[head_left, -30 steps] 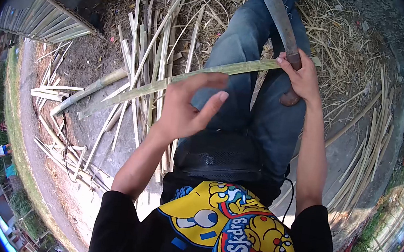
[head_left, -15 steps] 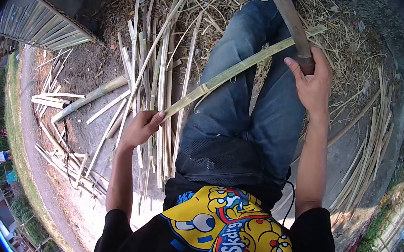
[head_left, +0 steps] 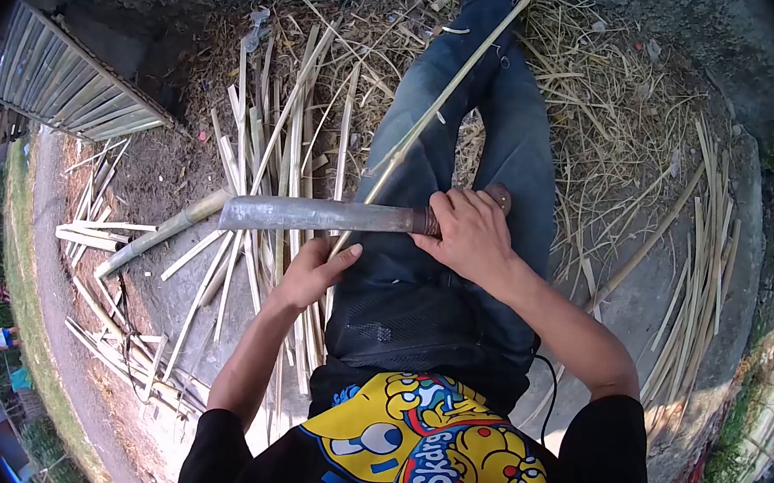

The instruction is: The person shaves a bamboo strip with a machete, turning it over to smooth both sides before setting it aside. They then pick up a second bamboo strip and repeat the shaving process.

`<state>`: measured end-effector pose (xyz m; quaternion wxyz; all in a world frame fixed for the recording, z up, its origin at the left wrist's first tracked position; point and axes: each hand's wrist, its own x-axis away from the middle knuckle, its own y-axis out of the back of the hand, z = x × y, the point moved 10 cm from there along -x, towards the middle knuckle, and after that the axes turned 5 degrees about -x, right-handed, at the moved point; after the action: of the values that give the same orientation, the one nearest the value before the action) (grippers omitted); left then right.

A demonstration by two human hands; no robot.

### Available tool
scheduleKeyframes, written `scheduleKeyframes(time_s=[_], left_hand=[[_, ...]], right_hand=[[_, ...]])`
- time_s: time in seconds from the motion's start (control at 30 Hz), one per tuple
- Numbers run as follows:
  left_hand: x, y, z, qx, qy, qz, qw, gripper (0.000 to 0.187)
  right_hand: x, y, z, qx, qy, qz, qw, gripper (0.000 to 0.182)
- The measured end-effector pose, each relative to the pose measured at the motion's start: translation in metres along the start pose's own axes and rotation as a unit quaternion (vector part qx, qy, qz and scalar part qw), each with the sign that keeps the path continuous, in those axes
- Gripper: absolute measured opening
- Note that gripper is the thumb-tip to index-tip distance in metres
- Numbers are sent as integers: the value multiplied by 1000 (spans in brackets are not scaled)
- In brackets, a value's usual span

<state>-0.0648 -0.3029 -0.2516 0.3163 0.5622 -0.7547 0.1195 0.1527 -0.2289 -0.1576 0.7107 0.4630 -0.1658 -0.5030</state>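
My right hand [head_left: 472,235] is closed round the dark handle of a machete [head_left: 318,217], whose broad grey blade points left across my lap. Below the blade, my left hand [head_left: 315,273] pinches the near end of a long, thin bamboo strip [head_left: 441,100]. The strip passes under the blade and runs up over my jeans [head_left: 418,140] to my feet, with its narrow edge turned up. A joint shows on it just above the blade.
Split bamboo strips [head_left: 296,136] lie in a pile at the left beside a bamboo pole [head_left: 164,233]. More strips [head_left: 711,250] lie at the right. Shavings [head_left: 603,104] cover the ground round my feet. A slatted bamboo panel [head_left: 81,78] stands at the upper left.
The machete has come down from the upper right and swung level across my lap. The strip has turned onto its edge and now points more steeply forward.
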Motion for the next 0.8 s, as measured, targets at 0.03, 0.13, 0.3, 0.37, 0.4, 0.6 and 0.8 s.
scheduleKeyframes(time_s=[0.03, 0.13, 0.3, 0.37, 0.4, 0.6, 0.8], left_hand=[[1, 5, 6, -35, -23, -8, 999, 37], [26, 31, -12, -107, -32, -73, 991, 49], [65, 73, 96, -114, 58, -92, 987, 54], [66, 77, 99, -100, 48, -84, 990, 54], [67, 74, 97, -86, 52, -76, 992, 53], [41, 38, 71, 67, 68, 19, 995, 52], [23, -6, 37, 192, 77, 182, 961, 55]], right_hand=[[-1, -5, -2, 26, 30, 28, 999, 47], [-19, 13, -43, 72, -16, 44, 996, 47], [-59, 107, -216, 112, -272, -52, 954, 53], [-55, 118, -243, 88, -301, -65, 947, 54], [-51, 119, -241, 77, -298, -76, 948, 54], [-44, 93, -139, -65, -222, -117, 966, 49], [-39, 39, -72, -103, -163, -4, 981, 55]])
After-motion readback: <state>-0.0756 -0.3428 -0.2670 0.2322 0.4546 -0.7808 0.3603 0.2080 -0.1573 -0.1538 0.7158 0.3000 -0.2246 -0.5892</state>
